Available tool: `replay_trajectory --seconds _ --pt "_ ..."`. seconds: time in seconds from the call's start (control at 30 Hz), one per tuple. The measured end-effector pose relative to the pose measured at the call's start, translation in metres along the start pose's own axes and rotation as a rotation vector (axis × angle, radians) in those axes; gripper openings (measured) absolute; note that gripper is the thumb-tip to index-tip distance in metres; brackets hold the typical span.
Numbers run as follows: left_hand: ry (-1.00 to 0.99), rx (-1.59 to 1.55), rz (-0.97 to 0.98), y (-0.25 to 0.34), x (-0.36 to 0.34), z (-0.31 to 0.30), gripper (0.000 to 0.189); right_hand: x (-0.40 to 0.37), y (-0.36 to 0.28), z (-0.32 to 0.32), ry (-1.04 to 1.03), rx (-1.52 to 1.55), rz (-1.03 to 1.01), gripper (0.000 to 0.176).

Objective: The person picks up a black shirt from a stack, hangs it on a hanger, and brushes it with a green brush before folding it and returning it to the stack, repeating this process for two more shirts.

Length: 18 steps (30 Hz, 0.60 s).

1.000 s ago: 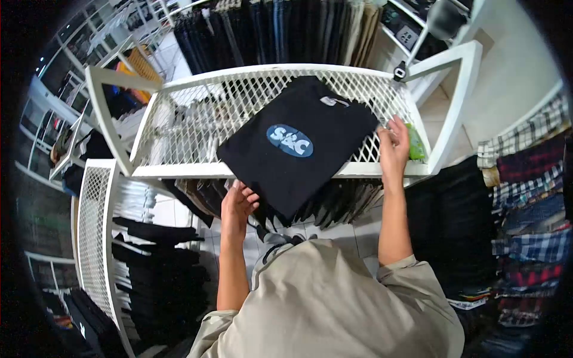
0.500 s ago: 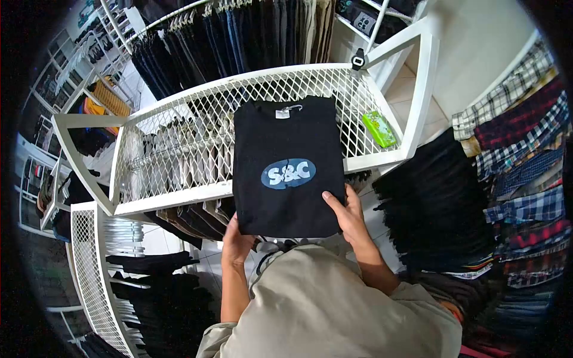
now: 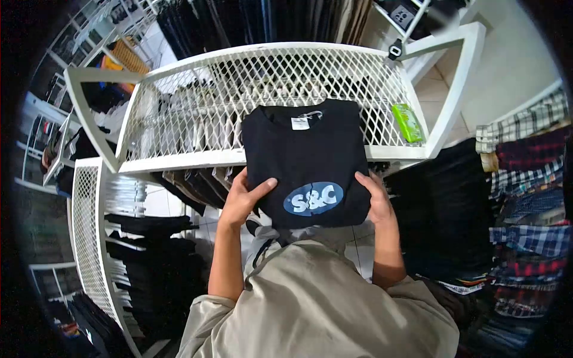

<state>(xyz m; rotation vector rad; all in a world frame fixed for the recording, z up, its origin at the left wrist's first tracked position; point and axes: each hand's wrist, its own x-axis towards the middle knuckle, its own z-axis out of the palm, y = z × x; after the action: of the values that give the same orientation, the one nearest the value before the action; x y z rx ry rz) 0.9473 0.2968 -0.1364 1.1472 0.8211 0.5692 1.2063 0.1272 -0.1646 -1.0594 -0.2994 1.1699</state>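
Observation:
A folded black T-shirt (image 3: pixel 304 152) with a blue oval "S&C" print and a white neck label is held up in front of me, its collar pointing away. My left hand (image 3: pixel 242 197) grips its left side, thumb on top and fingers tucked underneath. On the opposite edge my right hand (image 3: pixel 377 198) pinches the fabric the same way, its fingers mostly hidden below. The shirt's far half overlaps the white mesh shelf (image 3: pixel 185 162) in this view.
A green packet (image 3: pixel 407 123) lies at the shelf's right end, and a black watch (image 3: pixel 395 49) is strapped on its far corner. Dark trousers (image 3: pixel 250 27) hang behind. Plaid shirts (image 3: pixel 528 197) hang at right, black garments (image 3: pixel 155 262) at lower left.
The T-shirt has come closer to my body, its print now lower. My left hand has shifted up its side with the thumb on top. The view has moved too.

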Motion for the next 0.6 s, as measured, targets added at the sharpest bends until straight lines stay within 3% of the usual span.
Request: replay_trajectory --seconds 0.07,0.13,0.33,0.6 --pt "-0.038 -0.043 -0.066 0.001 -0.009 -0.008 0.062 -0.004 -0.004 0.004 -0.038 0.001 0.031 0.039" --pt "-0.023 -0.117 -0.001 -0.01 -0.02 -0.016 0.068 -0.007 -0.005 0.01 -0.109 -0.048 0.019 0.038" --pt "0.115 -0.196 -0.002 -0.015 -0.079 -0.064 0.081 -0.004 0.019 0.074 -0.251 -0.191 0.052 0.056" --pt "0.488 -0.345 0.143 -0.028 -0.243 -0.187 0.079 -0.024 0.119 0.237 -0.637 -0.347 0.129 0.057"
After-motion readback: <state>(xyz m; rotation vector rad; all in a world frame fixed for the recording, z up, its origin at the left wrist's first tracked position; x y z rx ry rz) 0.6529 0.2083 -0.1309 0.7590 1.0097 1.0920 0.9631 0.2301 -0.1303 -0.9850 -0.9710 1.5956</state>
